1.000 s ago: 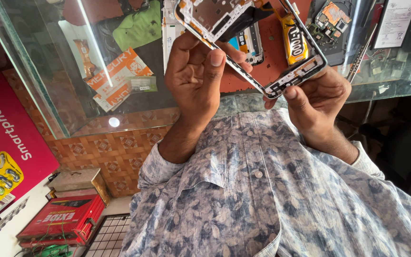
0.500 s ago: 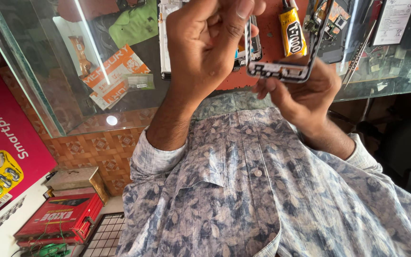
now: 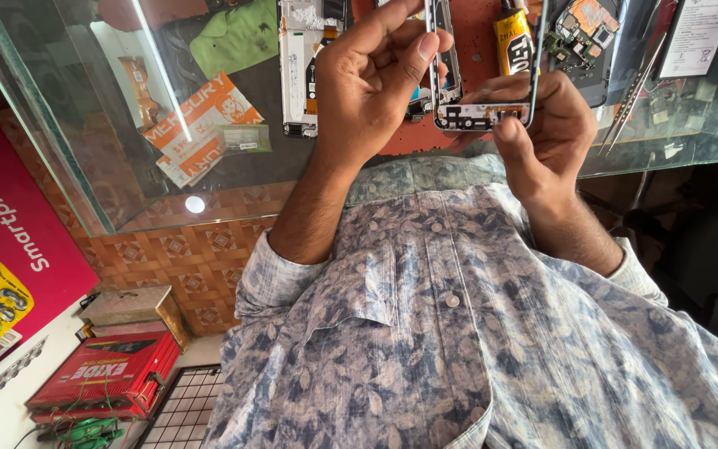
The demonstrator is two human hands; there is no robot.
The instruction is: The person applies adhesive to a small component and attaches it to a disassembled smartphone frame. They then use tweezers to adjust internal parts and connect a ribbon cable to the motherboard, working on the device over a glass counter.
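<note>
Both my hands hold a bare silver phone frame (image 3: 482,116) upright over a glass counter (image 3: 110,191). My left hand (image 3: 367,83) pinches the frame's left rail between thumb and forefinger. My right hand (image 3: 546,133) grips the frame's lower end and right rail from beneath. The frame's top runs out of view. My patterned shirt (image 3: 459,333) fills the lower part of the picture.
On the counter lie a red mat (image 3: 479,41), a yellow tube (image 3: 513,37), a circuit board (image 3: 579,25), a stripped white phone body (image 3: 301,66) and tweezers (image 3: 629,96). Orange packets (image 3: 205,125) show under the glass. A red box (image 3: 101,374) and a wire grid (image 3: 180,403) sit low left.
The frame has turned from a diagonal tilt to upright. My left hand has shifted from covering its left end to pinching its side rail, and both hands sit higher in view.
</note>
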